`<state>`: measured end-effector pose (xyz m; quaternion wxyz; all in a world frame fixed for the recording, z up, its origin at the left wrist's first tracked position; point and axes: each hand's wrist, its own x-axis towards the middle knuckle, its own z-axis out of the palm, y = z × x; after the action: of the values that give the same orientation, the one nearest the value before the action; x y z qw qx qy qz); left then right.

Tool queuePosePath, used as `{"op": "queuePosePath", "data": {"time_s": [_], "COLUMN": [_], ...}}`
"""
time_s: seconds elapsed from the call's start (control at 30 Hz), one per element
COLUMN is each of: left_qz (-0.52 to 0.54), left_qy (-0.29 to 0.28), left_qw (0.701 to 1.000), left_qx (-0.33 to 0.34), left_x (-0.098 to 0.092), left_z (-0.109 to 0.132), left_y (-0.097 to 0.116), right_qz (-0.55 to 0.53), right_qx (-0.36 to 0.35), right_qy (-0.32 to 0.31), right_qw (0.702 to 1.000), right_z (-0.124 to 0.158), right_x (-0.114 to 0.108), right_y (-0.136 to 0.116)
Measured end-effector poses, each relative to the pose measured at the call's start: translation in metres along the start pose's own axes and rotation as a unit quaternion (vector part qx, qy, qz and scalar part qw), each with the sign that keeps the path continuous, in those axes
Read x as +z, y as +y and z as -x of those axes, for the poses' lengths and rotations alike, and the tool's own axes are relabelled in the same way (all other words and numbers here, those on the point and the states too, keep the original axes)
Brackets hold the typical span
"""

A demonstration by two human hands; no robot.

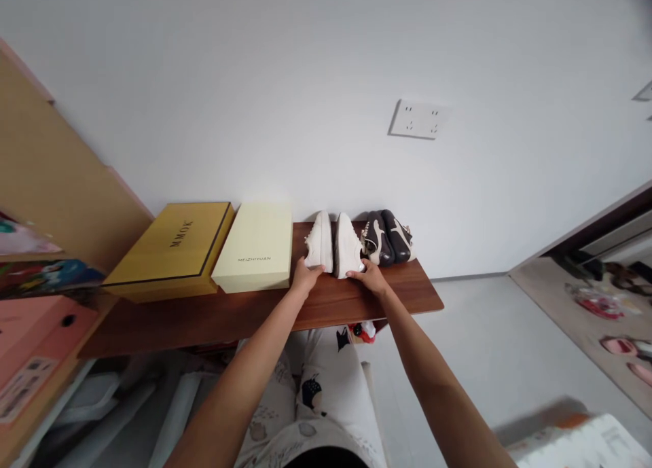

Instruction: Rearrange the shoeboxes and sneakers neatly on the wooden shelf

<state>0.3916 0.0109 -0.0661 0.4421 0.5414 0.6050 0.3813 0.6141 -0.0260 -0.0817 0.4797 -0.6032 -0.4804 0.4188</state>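
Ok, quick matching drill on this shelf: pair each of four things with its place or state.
Things:
1. white sneakers
2. dark sneakers
3. mustard-yellow box
4. pale cream box

Places or states:
A. far left on the wooden shelf
B. at the right end of the row, untouched
C. between the other box and the shoes
D. heels touched by the left hand and right hand

Pairs: 1-D, 2-B, 3-A, 4-C
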Motion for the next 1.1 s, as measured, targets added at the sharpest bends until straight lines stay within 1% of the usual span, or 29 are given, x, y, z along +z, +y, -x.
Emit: {"op": "queuePosePath", "data": {"time_s": [0.07,0.13,0.27,0.33,0.4,0.53,0.6,0.67,0.8,0.9,1.1], "left_qz": [0.024,0.016,-0.026,-0.057,-0.108,-0.229,-0.276,-0.319,-0.386,-0.417,-0.439], "left_qy": [0.016,0.022,-0.006,-0.029,-0.053,-0.109,-0.129,-0.143,-0.170,-0.183,-0.196], "left_qw": [0.999,0.999,0.999,0.998,0.992,0.961,0.942,0.924,0.889,0.873,0.856], "left_qx": [-0.020,-0.031,-0.026,-0.004,0.026,0.107,0.138,0.156,0.175,0.175,0.191], "left_x": [0.000,0.000,-0.005,-0.007,-0.010,-0.012,-0.013,-0.012,-0.010,-0.007,-0.004], "left_z": [0.002,0.003,0.003,0.001,-0.002,-0.007,-0.010,-0.014,-0.024,-0.030,-0.035], "left_y": [0.001,0.006,0.018,0.023,0.029,0.044,0.051,0.056,0.064,0.069,0.077], "right_qz": [-0.023,-0.025,-0.017,-0.002,0.035,0.143,0.215,0.296,0.446,0.513,0.552], "right_qx": [-0.007,-0.016,-0.049,-0.069,-0.083,-0.115,-0.128,-0.132,-0.137,-0.130,-0.120], "right_qy": [-0.024,-0.044,-0.090,-0.109,-0.117,-0.116,-0.118,-0.120,-0.140,-0.159,-0.169], "right_qw": [0.999,0.999,0.995,0.992,0.989,0.976,0.961,0.938,0.873,0.833,0.808], "right_z": [-0.004,-0.007,-0.012,-0.014,-0.015,-0.015,-0.015,-0.015,-0.019,-0.026,-0.043], "right_x": [-0.003,-0.007,-0.019,-0.025,-0.032,-0.038,-0.037,-0.033,-0.016,-0.004,0.009], "right_y": [-0.004,-0.009,-0.023,-0.028,-0.032,-0.041,-0.047,-0.055,-0.071,-0.081,-0.087]}}
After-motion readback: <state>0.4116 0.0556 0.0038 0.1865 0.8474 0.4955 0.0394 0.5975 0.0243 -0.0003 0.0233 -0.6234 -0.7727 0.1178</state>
